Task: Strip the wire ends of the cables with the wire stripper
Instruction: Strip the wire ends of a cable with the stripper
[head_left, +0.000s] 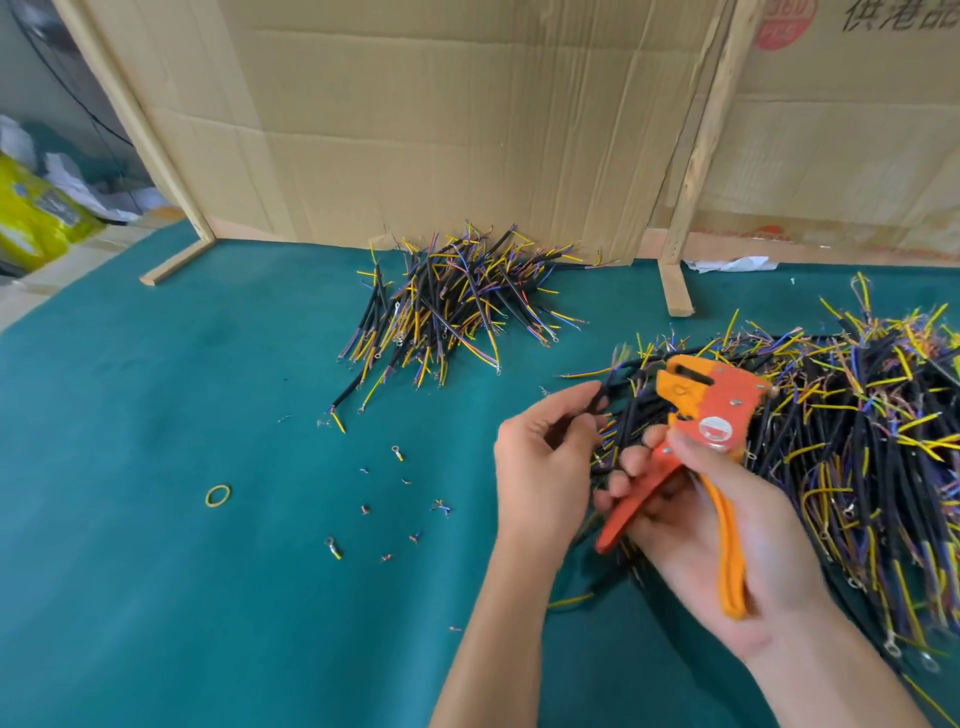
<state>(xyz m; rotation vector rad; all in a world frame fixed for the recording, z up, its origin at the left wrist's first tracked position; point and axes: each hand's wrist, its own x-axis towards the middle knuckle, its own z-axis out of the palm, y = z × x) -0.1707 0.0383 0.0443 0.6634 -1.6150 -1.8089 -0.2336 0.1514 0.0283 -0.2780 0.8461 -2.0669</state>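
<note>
My right hand (722, 525) grips the orange wire stripper (701, 415) by its two handles, jaws pointing up and to the left. Just left of it, my left hand (540, 457) pinches a short black cable (602, 397) between thumb and fingers, its blurred end rising toward the stripper's jaws. A large heap of black cables (852, 441) with yellow and blue wire ends lies under and to the right of both hands. A smaller pile of cables (452, 306) sits further back, near the cardboard wall.
The table has a green cloth (182, 571). Small insulation scraps and a ring terminal (397, 452) lie scattered left of my hands, with a yellow rubber band (218, 495) further left. Cardboard panels (441, 119) on wooden frames close off the back.
</note>
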